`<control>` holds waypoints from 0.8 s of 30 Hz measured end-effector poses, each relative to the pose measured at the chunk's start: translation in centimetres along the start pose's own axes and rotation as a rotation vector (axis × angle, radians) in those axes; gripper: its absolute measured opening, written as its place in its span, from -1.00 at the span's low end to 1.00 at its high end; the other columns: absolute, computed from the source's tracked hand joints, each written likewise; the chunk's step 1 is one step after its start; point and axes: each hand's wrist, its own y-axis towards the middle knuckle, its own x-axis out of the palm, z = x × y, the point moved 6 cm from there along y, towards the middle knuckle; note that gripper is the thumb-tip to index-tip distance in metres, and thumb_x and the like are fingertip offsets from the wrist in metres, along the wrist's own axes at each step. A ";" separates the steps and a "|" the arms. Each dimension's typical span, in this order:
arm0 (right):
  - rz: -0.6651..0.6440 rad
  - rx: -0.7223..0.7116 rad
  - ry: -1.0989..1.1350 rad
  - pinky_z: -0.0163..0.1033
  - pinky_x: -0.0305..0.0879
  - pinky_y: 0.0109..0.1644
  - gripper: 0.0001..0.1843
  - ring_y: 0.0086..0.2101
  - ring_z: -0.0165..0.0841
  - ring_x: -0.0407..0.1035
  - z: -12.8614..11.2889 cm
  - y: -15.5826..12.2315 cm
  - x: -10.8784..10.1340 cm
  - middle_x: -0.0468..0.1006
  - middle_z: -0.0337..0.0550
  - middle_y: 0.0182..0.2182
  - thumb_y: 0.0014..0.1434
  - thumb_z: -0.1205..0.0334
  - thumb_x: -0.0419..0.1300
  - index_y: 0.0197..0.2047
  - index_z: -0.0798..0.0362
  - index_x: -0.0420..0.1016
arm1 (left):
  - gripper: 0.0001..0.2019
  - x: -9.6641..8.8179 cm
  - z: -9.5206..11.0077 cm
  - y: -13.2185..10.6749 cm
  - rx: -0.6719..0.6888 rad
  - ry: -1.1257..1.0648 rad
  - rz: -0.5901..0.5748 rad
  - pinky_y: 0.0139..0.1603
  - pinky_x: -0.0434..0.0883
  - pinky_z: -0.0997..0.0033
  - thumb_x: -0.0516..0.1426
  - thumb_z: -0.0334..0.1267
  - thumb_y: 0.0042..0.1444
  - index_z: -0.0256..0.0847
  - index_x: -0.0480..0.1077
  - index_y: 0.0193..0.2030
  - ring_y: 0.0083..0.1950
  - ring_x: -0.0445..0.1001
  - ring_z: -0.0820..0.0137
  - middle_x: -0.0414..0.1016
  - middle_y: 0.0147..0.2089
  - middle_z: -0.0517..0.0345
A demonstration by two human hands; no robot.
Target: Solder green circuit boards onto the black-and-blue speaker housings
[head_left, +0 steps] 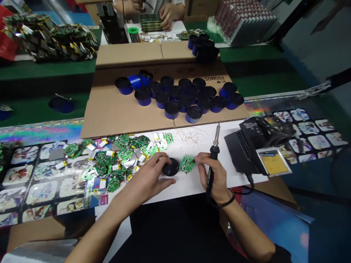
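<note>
My left hand [153,175] curls its fingers and thumb round a black round case [170,167] on the white work surface. In my right hand [215,173] is a soldering iron [213,155], its metal tip pointing up and away from me. The thumb and forefinger of that hand also meet the edge of a green circuit board [187,163], just right of the case. Left of my left hand lies a pile of green circuit boards [120,155] with small silver battery packs among them.
Several blue-sided round cases [171,109] stand on a cardboard sheet [104,113] ahead. At the right is a black soldering station [246,142] with a yellow sponge tray [274,163]. Wire scraps [190,137] lie near the cardboard. Across the bench, another person's hands [168,16] touch stacked boards.
</note>
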 end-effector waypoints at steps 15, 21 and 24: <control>-0.204 -0.074 -0.051 -0.11 0.64 -0.09 -0.60 -0.15 -0.27 0.64 -0.9 0.6 0.6 0.68 -0.11 -0.12 0.34 0.59 0.17 0.09 -0.07 0.49 | -0.45 1.3 -1.2 1.1 0.056 -0.171 0.279 0.23 0.55 -0.04 0.39 -0.16 0.27 -0.05 0.23 0.26 0.24 0.53 0.06 0.49 0.19 -0.08; -0.261 -0.100 -0.106 -0.12 0.61 -0.08 -0.60 -0.16 -0.26 0.59 -0.6 1.3 2.1 0.69 -0.12 -0.11 0.35 0.56 0.16 0.09 -0.09 0.53 | -0.16 0.5 -1.8 -0.5 -0.100 -0.359 0.110 0.04 0.63 0.16 0.32 -0.25 0.32 0.09 -0.02 0.59 0.09 0.57 0.22 0.36 0.40 -0.15; -0.258 -0.108 -0.104 -0.11 0.59 -0.09 -0.60 -0.17 -0.24 0.59 -0.4 1.7 2.6 0.69 -0.11 -0.12 0.34 0.56 0.18 0.09 -0.09 0.53 | -0.34 -0.4 -2.2 -1.2 -0.127 -0.497 0.183 -0.10 0.62 0.31 0.23 -0.30 0.41 0.05 0.09 0.55 -0.05 0.61 0.34 0.53 0.28 -0.09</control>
